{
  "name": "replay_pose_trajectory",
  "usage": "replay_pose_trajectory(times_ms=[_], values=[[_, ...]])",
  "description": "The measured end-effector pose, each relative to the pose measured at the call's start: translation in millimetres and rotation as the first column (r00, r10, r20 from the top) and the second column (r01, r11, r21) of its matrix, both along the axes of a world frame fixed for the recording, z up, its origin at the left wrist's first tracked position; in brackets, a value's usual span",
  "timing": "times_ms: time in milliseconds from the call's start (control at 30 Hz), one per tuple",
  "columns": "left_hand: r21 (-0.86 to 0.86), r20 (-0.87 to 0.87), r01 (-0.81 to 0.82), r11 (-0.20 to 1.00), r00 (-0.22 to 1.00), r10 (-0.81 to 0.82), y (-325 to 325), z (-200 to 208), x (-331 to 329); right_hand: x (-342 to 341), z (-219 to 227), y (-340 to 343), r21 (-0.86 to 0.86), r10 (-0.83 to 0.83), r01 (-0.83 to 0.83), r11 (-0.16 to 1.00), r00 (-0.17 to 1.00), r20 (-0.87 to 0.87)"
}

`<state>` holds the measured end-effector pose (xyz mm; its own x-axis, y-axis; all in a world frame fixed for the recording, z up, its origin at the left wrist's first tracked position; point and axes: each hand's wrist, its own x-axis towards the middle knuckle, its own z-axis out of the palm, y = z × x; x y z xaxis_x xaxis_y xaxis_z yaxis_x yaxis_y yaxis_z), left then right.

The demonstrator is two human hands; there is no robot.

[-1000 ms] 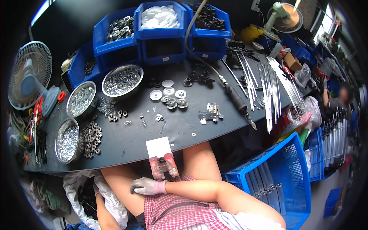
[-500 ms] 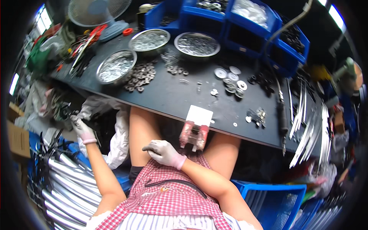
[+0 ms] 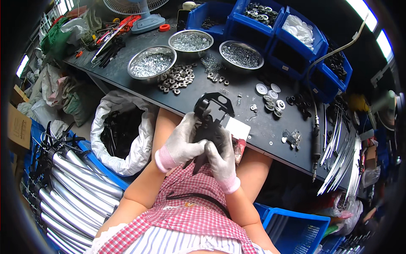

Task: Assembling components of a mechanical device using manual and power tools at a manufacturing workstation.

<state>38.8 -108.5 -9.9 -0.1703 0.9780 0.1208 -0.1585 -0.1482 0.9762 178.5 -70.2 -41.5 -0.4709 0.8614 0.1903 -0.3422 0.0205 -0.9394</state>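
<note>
1. Here's the left grip point(image 3: 182, 142), gloved, wrist low, angled up and rightward, fingers wrapped around the black bracket point(image 3: 208, 129).
2. Right grip point(image 3: 222, 156) leans in opposite, clasping the bracket's lower right side!
3. That bracket sits up between the two, over the lap, by the worktop's point(image 3: 169, 99) near edge.
4. Across the dark worktop, three metal bowls point(image 3: 146, 78) brim with small parts, blue bins point(image 3: 292, 59) behind.
5. Back left, a fan point(image 3: 146, 22); left of the legs, an open white sack point(image 3: 127, 165).
</note>
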Motion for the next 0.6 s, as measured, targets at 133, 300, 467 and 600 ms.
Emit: replay_pose_trajectory(times_ms=[133,300,467,600], values=[[-0.012,-0.099,0.148,0.989,0.984,-0.149,2.5,3.2,-10.1,-3.0,-3.1,6.1,0.123,-0.168,0.162,0.979,0.985,0.035],[-0.174,-0.237,-0.022,0.985,0.971,-0.020,-4.8,9.1,-34.4,-13.9,26.4,11.9,0.020,-0.111,0.110,0.994,0.945,0.308],[0.341,-0.570,-0.558,0.757,0.517,0.638,-18.7,-26.8,-22.7,-43.6,27.7,27.6,0.296,-0.256,0.155,0.942,0.905,0.341],[0.367,-0.311,-0.306,0.878,0.850,0.426,-13.4,-25.0,-10.7,-63.8,27.1,12.9,0.584,-0.370,0.174,0.793,0.899,0.235]])
